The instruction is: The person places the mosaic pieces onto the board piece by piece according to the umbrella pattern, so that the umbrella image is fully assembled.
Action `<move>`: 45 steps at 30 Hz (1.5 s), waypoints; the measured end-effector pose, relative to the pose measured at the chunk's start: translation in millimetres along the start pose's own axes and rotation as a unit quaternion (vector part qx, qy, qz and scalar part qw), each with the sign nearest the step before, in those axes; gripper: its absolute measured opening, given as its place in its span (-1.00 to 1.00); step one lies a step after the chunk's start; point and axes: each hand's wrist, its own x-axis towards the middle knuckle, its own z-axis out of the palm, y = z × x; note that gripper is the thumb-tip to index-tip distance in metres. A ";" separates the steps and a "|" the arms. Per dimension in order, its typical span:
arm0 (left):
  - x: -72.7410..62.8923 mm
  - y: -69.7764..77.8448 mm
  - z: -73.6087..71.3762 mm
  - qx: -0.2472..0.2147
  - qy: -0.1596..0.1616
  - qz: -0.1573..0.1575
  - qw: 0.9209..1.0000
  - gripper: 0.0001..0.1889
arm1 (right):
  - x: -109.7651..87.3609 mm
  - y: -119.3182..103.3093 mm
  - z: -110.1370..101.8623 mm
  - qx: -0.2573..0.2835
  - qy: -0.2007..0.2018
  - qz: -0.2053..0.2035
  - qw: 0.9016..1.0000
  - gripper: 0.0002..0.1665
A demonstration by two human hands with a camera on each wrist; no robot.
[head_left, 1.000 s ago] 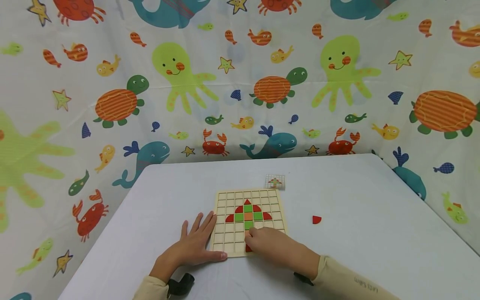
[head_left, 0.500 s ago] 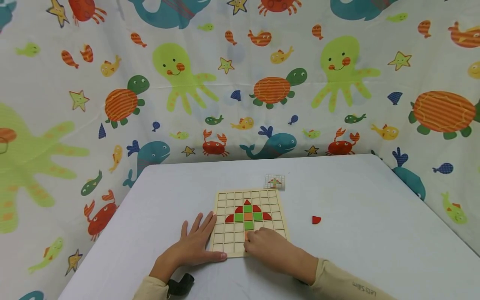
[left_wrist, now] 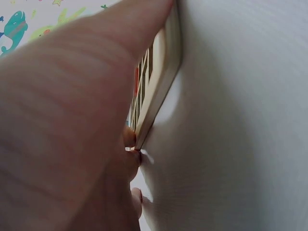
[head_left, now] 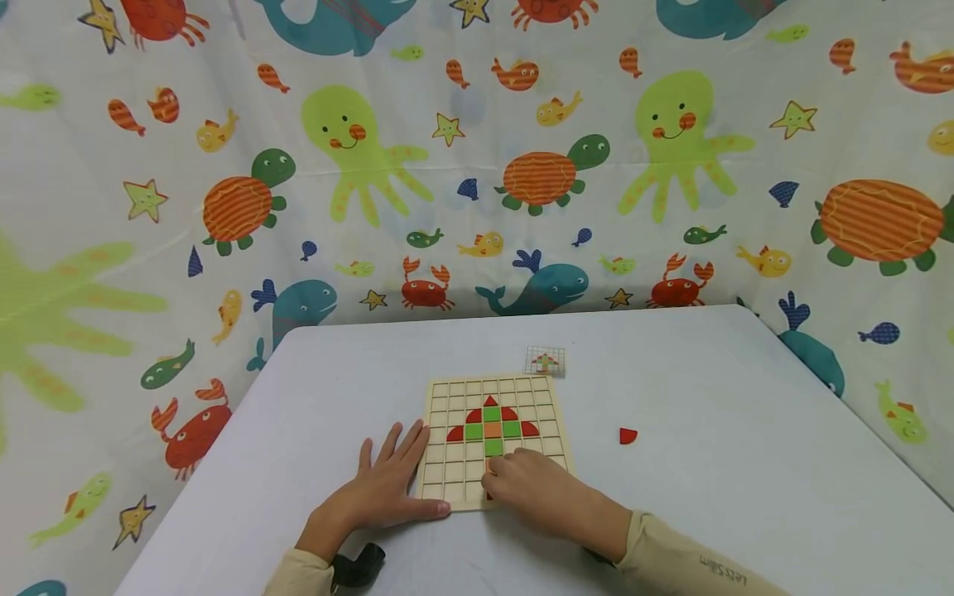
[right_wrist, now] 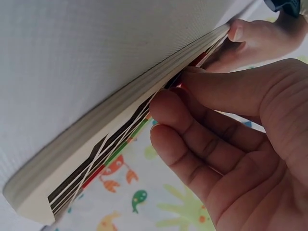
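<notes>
A square wooden grid board (head_left: 444,470) lies on the white table. Red, green and orange pieces (head_left: 493,430) form a pointed figure in its cells. My left hand (head_left: 378,490) rests along the board's left edge, fingers spread and straight, thumb at the near left corner. Over the near middle cells, my right hand (head_left: 542,490) has its fingers curled. In the right wrist view its thumb and index finger pinch a small red piece (right_wrist: 180,85) down at the board, mostly hidden by the fingertips. Another red piece (right_wrist: 197,59) shows in the board close by.
A loose red quarter-circle piece (head_left: 628,435) lies on the table to the right of the board. Behind the board's far edge is a small pattern card (head_left: 546,360) with a similar figure. A curtain printed with sea animals (head_left: 477,165) hangs behind the table.
My right hand has shifted slightly left and nearer to me, now covering most of the red piece in the near row. The left hand and board have stayed in place.
</notes>
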 end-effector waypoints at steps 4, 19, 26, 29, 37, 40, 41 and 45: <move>0.6 -1.3 1.0 0.001 -0.002 -0.002 1.000 0.34 | 0.1 1.7 0.4 0.026 0.008 -0.001 1.000 -0.79; 1.3 -2.0 1.3 -0.005 -0.014 -0.007 1.000 0.35 | -1.5 21.5 -14.7 0.257 -0.074 0.079 0.960 -0.84; 1.0 -2.5 1.9 -0.009 -0.012 -0.005 1.000 0.34 | -13.1 51.1 -29.4 0.313 -0.114 0.152 0.931 -0.59; 1.4 -2.8 2.3 -0.009 -0.011 -0.005 1.000 0.34 | -19.4 64.2 -34.1 0.336 -0.127 0.188 0.914 -0.56; 2.3 -3.7 2.1 -0.006 -0.008 -0.001 1.000 0.34 | -32.3 94.5 -35.8 0.348 -0.140 0.261 0.890 -0.50; 2.3 -3.9 2.1 -0.005 -0.007 0.000 1.000 0.34 | -38.4 104.1 -34.0 0.326 -0.158 0.288 0.886 -0.51; 2.3 -3.9 2.0 -0.005 -0.007 0.000 1.000 0.34 | -40.6 107.0 -32.8 0.317 -0.164 0.296 0.886 -0.52; 2.4 -3.8 1.9 -0.005 -0.007 0.000 1.000 0.34 | -48.9 116.6 -27.9 0.285 -0.185 0.320 0.884 -0.61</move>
